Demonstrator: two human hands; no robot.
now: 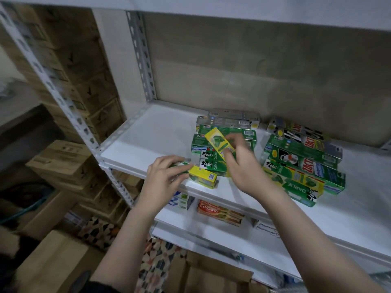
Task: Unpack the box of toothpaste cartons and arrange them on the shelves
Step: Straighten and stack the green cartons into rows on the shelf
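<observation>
My left hand (164, 176) grips a green and yellow toothpaste carton (202, 177) lying near the front edge of the white shelf (148, 140). My right hand (241, 163) holds a second yellow and green carton (218, 142), tilted above a stack of green cartons (213, 163) in the shelf's middle. Another pile of green cartons (302, 168) lies to the right, laid crosswise and unevenly. More cartons (228, 121) sit behind the middle stack.
A lower shelf (243, 235) holds a red Colgate carton (220, 213) and a white carton (179, 200). Stacked brown cardboard boxes (69, 81) stand at the left beyond the perforated metal upright (53, 85). An open cardboard box (211, 273) sits on the patterned floor below.
</observation>
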